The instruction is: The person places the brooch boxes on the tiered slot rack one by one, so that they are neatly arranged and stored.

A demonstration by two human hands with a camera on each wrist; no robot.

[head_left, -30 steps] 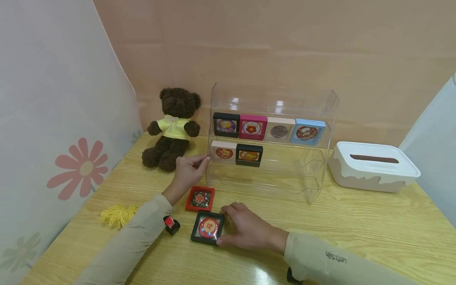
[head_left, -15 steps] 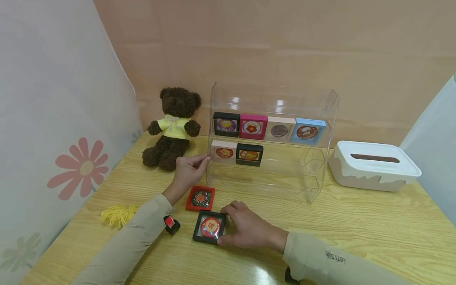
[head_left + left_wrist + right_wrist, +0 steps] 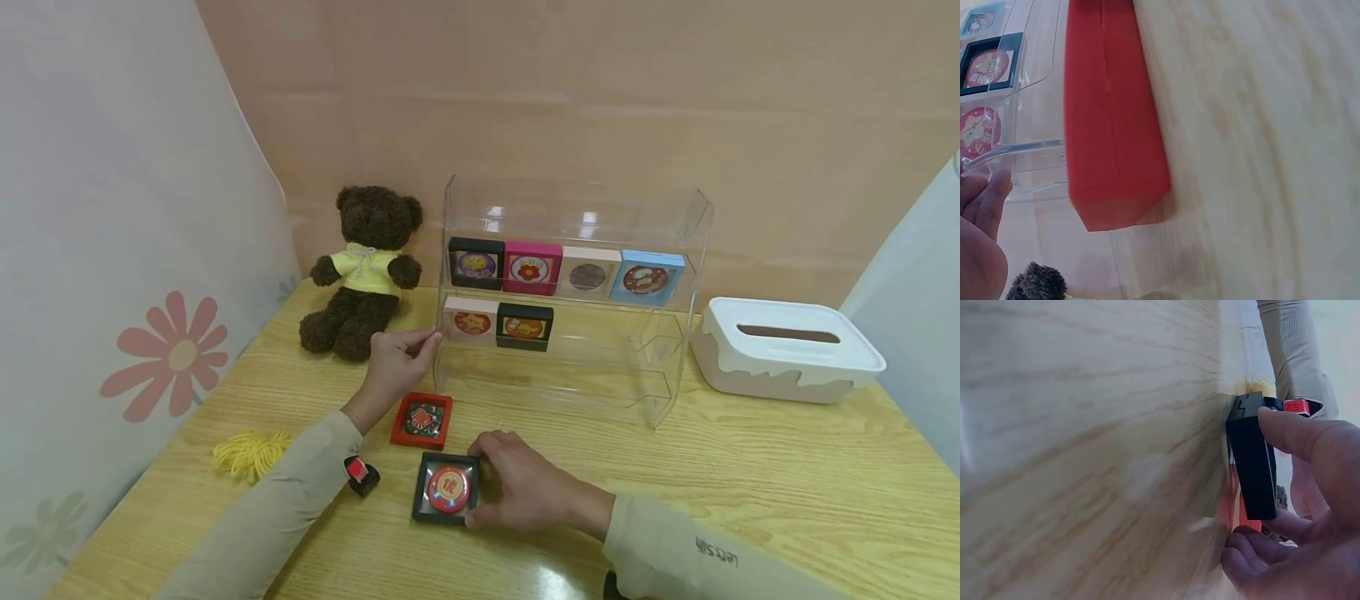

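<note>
My right hand [image 3: 525, 483] grips a square black display frame [image 3: 418, 492] by its right side, thumb at the near corner and fingertips at the far one. A round red badge [image 3: 449, 488] shows behind its clear window. In the right wrist view the black frame [image 3: 1252, 465] sits between thumb and finger, close over the table. My left hand [image 3: 396, 362] pinches the left edge of a clear acrylic display rack [image 3: 600, 358]; the left wrist view has its fingers [image 3: 988, 203] at that edge. A red frame [image 3: 402, 433] lies flat on the table below the left hand.
Several small frames stand on the rack's tiers, a blue frame [image 3: 667, 265] rightmost. Left of the rack sits a brown teddy bear [image 3: 367, 271] in a yellow top. A white-lidded tissue box [image 3: 787, 367] stands right. Yellow cord [image 3: 251, 454] lies near the left forearm.
My right hand has drawn the black frame slightly right and towards me, away from the red frame. The left hand stays on the rack's edge.
</note>
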